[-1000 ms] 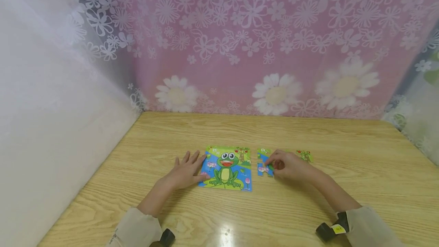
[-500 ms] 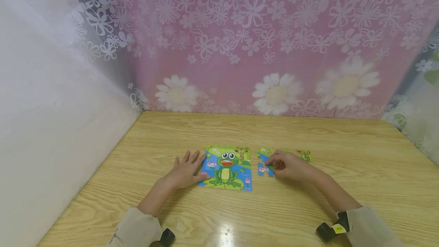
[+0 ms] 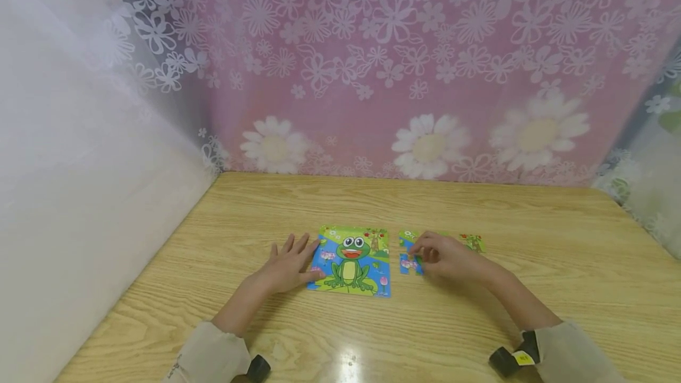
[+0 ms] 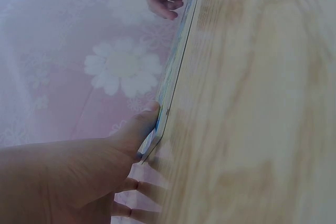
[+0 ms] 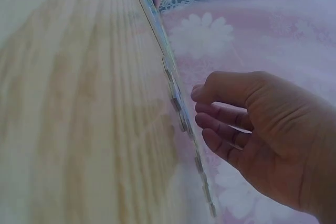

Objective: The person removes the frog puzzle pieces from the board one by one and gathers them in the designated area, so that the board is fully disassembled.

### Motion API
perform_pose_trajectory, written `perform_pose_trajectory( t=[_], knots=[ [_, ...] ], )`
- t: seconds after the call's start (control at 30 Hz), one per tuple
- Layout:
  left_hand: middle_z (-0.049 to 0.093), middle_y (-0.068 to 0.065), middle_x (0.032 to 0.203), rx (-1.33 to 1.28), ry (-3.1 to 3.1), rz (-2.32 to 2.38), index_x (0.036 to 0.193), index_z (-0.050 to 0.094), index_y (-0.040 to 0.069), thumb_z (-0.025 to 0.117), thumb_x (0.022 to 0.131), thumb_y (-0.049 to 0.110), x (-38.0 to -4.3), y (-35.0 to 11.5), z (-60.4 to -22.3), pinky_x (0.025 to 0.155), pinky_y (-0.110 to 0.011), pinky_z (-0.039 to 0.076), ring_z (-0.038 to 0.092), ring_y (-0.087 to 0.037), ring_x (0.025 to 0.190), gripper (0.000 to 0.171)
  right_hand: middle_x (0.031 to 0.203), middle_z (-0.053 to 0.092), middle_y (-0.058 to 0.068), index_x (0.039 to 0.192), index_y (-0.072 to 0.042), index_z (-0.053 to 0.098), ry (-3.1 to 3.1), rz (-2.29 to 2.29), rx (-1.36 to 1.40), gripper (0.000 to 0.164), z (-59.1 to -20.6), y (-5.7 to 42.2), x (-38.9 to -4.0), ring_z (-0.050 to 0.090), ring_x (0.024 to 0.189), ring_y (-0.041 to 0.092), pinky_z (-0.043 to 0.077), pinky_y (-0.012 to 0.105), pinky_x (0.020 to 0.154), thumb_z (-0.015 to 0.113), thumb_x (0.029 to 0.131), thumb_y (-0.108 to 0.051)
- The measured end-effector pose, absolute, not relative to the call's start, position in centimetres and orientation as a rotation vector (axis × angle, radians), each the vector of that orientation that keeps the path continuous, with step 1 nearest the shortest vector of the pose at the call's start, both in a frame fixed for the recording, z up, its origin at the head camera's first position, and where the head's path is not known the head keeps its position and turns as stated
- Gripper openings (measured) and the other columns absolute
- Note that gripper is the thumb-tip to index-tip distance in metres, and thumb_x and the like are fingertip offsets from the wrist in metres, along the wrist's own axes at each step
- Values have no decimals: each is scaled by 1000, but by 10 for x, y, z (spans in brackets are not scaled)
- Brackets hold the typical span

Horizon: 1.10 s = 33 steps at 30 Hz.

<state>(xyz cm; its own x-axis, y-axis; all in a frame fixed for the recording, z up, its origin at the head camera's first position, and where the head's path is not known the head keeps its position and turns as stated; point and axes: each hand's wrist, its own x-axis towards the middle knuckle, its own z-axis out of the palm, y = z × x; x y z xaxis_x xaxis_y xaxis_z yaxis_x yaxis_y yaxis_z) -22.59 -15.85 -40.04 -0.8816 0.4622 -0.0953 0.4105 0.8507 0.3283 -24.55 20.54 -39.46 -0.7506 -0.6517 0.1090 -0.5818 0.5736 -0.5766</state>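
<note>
My left hand [image 3: 287, 269] lies with spread fingers at the left edge of a square frog picture board [image 3: 349, 259]. In the left wrist view its thumb [image 4: 144, 124] rests on the board's edge. Just right of the board, my right hand [image 3: 449, 257] bends over small jigsaw puzzle pieces [image 3: 408, 263], fingertips at a blue piece. The right wrist view shows that right hand [image 5: 262, 124] with loosely curled fingers beside the flat pieces [image 5: 178, 100]; nothing shows between thumb and fingers. The hand hides part of the pieces.
A jigsaw piece with a tree [image 3: 473, 242] shows beyond the right hand. Everything lies on a wood-grain table [image 3: 340, 330]. A pink flowered cloth [image 3: 340, 75] hangs behind the table, and a white sheet [image 3: 96, 182] on the left.
The right hand has shifted very slightly at the pieces and covers a bit more of the blue one beside the lotus piece. The left hand and the board have stayed put.
</note>
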Motion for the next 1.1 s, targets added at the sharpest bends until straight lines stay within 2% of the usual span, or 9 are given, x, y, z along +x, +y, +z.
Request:
perform_pose_trajectory(
  t=[0.3,0.57,0.73,0.93,1.1],
  knots=[
    [13,-17,150,672,2852,469,148,21,12,50,89,53,-225,-160,-401,97,-66,1,1,-42,134,77,99,55,2,110,-4,63,2686,-916,-1138,26,-387,174,-250,53,76,13,48,26,65,62,85,-4],
    [14,-18,150,682,2843,491,147,23,10,51,90,50,-223,-158,-398,97,-66,2,2,-42,134,75,99,57,3,110,-6,64,2693,-888,-1177,27,-385,135,-256,54,85,18,47,25,65,62,83,-5],
    [13,-17,150,675,2844,472,147,22,11,50,90,52,-223,-157,-398,98,-66,1,1,-42,134,76,104,55,4,116,-6,61,2679,-847,-1093,32,-387,113,-258,51,90,19,45,31,71,66,85,-13],
    [14,-17,150,674,2856,460,147,23,12,50,89,53,-224,-158,-399,97,-66,3,3,-42,134,76,107,57,6,120,-6,59,2727,-718,-1097,41,-390,95,-260,49,100,23,44,39,81,69,82,-19],
    [14,-17,150,687,2864,442,148,21,13,48,89,55,-226,-160,-402,97,-66,3,3,-43,134,77,107,56,5,120,-6,59,2719,-737,-1066,42,-391,90,-259,49,101,23,44,40,84,69,82,-20]
  ],
)
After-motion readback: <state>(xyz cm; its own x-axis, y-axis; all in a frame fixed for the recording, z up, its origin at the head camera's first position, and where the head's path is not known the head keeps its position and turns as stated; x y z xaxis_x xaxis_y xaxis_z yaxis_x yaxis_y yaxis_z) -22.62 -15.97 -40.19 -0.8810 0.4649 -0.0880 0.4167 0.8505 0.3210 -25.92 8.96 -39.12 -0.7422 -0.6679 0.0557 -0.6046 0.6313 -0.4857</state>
